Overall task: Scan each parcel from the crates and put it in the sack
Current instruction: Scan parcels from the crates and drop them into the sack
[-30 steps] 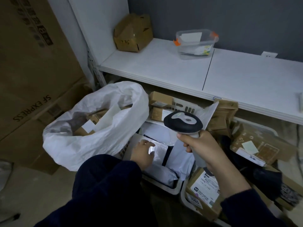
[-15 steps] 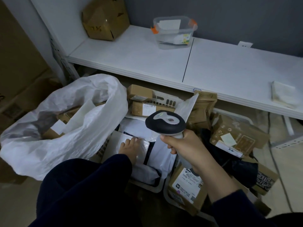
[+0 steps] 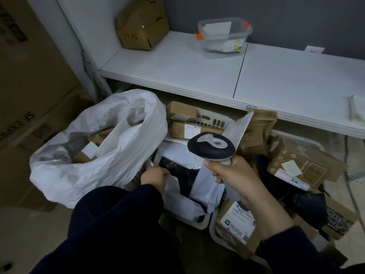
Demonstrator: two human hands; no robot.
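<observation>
My right hand (image 3: 236, 179) grips a grey and black barcode scanner (image 3: 212, 146), held above the left white crate (image 3: 198, 224). That crate holds white and dark poly mailer parcels (image 3: 207, 191) and two brown boxes (image 3: 187, 129) at its far end. My left hand (image 3: 155, 177) reaches into the crate's left side with fingers curled around the edge of a white mailer. The white sack (image 3: 94, 167) stands open to the left with several parcels inside. A second crate (image 3: 217, 237) at right holds a labelled cardboard box (image 3: 240, 224) and more brown parcels (image 3: 304, 165).
A white shelf (image 3: 197, 70) runs above the crates, carrying a dented cardboard box (image 3: 142, 24), a clear plastic tub (image 3: 225, 38) and a folded white item (image 3: 357, 110). Large cardboard cartons (image 3: 29, 76) stand at the left. Bare floor (image 3: 29, 234) lies at the lower left.
My left hand has shifted left from the top of the white mailer to its edge and curled closed on it. The scanner in my right hand stays above the crate.
</observation>
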